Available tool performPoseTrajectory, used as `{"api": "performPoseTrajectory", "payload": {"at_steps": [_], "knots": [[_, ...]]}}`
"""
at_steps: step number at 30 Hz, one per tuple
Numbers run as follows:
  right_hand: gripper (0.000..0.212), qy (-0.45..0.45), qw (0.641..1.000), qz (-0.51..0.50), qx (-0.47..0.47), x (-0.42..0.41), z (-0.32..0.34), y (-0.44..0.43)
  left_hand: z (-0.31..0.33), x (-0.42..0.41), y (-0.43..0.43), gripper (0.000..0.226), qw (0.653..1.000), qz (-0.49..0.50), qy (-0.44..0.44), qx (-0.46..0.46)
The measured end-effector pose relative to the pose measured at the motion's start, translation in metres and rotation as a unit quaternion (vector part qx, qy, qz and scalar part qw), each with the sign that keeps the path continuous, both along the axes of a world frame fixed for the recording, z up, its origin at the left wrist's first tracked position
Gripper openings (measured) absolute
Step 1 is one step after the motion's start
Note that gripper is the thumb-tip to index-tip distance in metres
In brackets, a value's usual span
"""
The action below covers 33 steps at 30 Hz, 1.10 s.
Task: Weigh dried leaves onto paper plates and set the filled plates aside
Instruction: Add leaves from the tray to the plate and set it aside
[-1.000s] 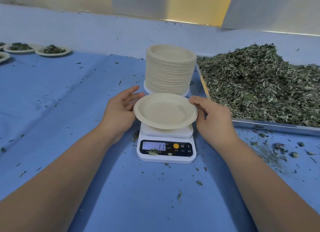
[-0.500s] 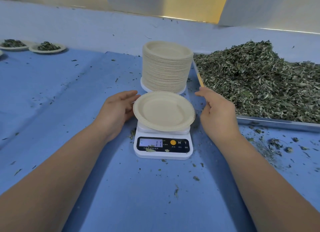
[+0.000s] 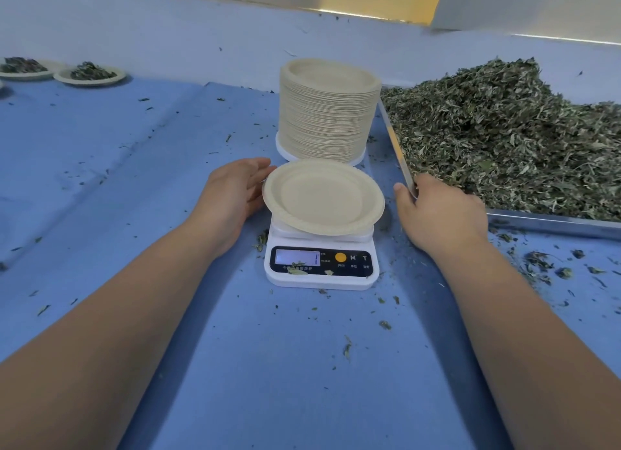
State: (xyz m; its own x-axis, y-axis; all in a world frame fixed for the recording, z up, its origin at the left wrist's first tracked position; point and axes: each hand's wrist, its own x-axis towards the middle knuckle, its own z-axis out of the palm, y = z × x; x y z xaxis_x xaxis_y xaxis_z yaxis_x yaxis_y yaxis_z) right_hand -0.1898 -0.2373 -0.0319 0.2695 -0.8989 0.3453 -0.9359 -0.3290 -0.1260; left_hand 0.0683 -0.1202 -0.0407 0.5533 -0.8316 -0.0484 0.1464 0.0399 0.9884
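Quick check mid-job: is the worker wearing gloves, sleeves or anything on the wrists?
No. The left hand and right hand are bare, no gloves or rings showing. The left forearm and right forearm are uncovered in view: no sleeves, watch or bands.

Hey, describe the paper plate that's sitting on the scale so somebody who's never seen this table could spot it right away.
On the blue-covered table, find the white digital scale in the middle, in front of the tall stack of plates. The single paper plate lies on its platform. Unlike the plates far left, it is empty, and it sits alone rather than stacked.
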Motion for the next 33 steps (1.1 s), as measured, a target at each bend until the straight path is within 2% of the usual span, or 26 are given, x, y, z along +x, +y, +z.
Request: {"api": "performPoseTrajectory", "payload": {"at_steps": [10, 15, 17, 19, 20, 22, 25, 27, 29, 33], "knots": [[0.04, 0.002, 1.0, 0.014, -0.023, -0.003, -0.005, -0.008, 0.001, -0.001, -0.001, 0.032, 1.0, 0.011, 0.007, 0.004], [0.041, 0.011, 0.999, 0.02, -0.049, -0.001, -0.008, -0.007, 0.002, -0.003, 0.001, 0.022, 1.0, 0.012, -0.019, 0.003], [0.04, 0.015, 0.999, 0.022, -0.047, -0.001, -0.009, -0.007, 0.002, -0.006, 0.003, 0.026, 0.998, 0.017, -0.055, 0.008], [0.04, 0.019, 0.999, 0.017, -0.039, -0.002, -0.008, -0.009, 0.002, -0.009, 0.007, 0.033, 0.983, 0.024, -0.181, 0.002], [0.041, 0.023, 0.999, 0.012, -0.036, -0.003, -0.007, -0.01, 0.005, -0.013, 0.011, 0.035, 0.964, 0.015, -0.265, -0.023], [0.041, 0.032, 0.999, -0.001, -0.025, -0.006, -0.005, -0.012, 0.013, -0.023, 0.019, 0.035, 0.904, -0.037, -0.414, -0.104], [0.034, 0.046, 0.999, -0.008, 0.0, -0.01, -0.005, -0.014, 0.023, -0.044, 0.029, 0.035, 0.775, -0.107, -0.602, -0.161], [0.03, 0.05, 0.999, -0.007, 0.004, -0.01, -0.004, -0.014, 0.025, -0.061, 0.032, 0.033, 0.701, -0.144, -0.674, -0.185], [0.029, 0.052, 0.999, -0.006, 0.006, -0.009, -0.004, -0.013, 0.024, -0.073, 0.034, 0.027, 0.66, -0.18, -0.703, -0.195], [0.027, 0.045, 0.999, -0.002, 0.004, -0.01, -0.003, -0.013, 0.018, -0.082, 0.036, 0.032, 0.619, -0.208, -0.744, -0.14]]}}
